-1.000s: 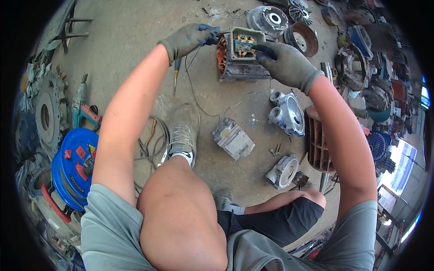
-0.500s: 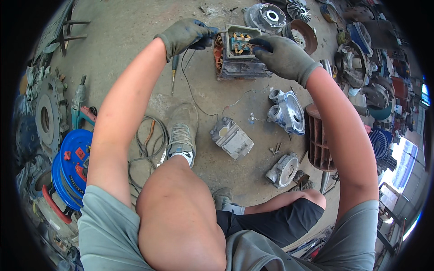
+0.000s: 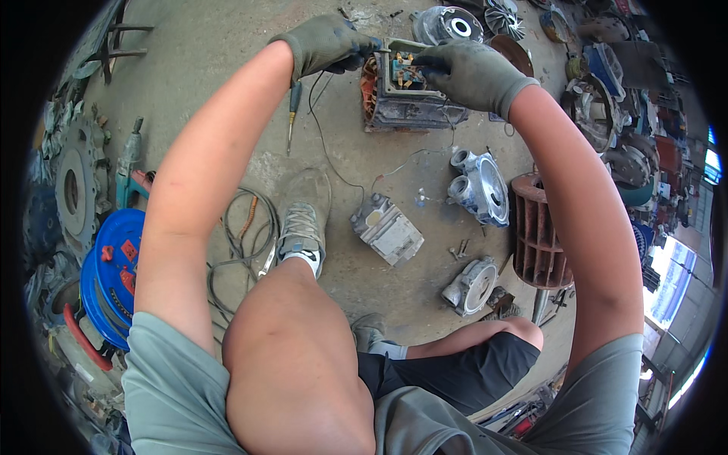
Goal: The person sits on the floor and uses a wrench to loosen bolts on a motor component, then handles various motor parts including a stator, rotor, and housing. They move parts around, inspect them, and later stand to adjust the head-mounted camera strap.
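Both gloved hands are working inside the open terminal box of the grey, rusty electric motor. The left hand is pinching a thin tool; the right hand is curling onto the terminals. End covers are already lying removed; wiring seems unfinished.

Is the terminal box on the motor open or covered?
Open: the terminal box has no lid, and its terminals and wires show between the left hand and right hand.

Bare concrete floor, dusty and strewn with motor parts.

Resting directly on it: a stripped motor body at top, a grey cover box in the middle, aluminium end housings and, a rusty fan wheel, coiled cable, a screwdriver, a blue cable reel.
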The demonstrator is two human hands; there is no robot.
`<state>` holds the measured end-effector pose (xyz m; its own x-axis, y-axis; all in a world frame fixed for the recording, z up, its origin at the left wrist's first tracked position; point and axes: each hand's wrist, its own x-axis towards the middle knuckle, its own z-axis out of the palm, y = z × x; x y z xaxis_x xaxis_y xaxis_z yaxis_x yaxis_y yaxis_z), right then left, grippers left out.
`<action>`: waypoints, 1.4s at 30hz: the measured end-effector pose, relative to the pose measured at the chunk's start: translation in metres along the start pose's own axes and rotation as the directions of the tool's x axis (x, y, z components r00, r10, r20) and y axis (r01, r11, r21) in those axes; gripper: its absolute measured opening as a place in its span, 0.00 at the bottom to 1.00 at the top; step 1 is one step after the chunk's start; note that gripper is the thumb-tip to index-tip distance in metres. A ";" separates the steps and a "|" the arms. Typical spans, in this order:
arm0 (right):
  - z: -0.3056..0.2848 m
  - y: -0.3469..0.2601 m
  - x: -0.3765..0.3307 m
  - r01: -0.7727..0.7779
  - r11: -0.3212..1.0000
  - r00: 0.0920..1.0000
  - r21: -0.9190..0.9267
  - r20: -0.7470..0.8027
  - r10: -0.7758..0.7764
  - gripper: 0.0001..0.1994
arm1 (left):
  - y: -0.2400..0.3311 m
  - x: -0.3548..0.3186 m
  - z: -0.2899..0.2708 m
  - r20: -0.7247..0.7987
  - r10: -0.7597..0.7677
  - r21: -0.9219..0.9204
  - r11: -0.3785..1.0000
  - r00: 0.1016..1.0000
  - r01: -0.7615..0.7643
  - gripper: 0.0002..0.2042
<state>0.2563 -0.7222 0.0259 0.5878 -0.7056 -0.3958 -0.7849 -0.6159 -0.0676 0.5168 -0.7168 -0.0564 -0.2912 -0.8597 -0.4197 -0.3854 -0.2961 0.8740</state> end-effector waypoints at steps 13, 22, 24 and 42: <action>-0.012 -0.022 -0.048 -0.011 0.895 0.975 0.445 0.204 -0.089 0.16 | -0.006 -0.113 0.111 -0.204 0.456 0.256 0.879 0.866 -0.403 0.17; 0.007 -0.037 -0.060 0.144 0.948 0.989 0.282 -0.025 -0.143 0.18 | -0.025 -0.107 0.124 -0.199 0.340 0.322 0.909 0.919 -0.266 0.17; 0.005 -0.034 -0.054 0.187 0.966 0.982 0.178 -0.035 -0.184 0.18 | -0.025 -0.106 0.127 -0.268 0.342 0.236 0.930 0.900 -0.283 0.18; -0.005 0.008 0.027 0.409 0.729 0.870 -0.549 -0.005 -0.493 0.13 | -0.049 -0.124 0.153 0.249 0.090 0.159 0.978 0.964 -0.132 0.27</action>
<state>0.2669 -0.7476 0.0196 0.8992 -0.3124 -0.3063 -0.2239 -0.9300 0.2914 0.4383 -0.5320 -0.0846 -0.5336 -0.7517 -0.3875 -0.4776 -0.1103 0.8716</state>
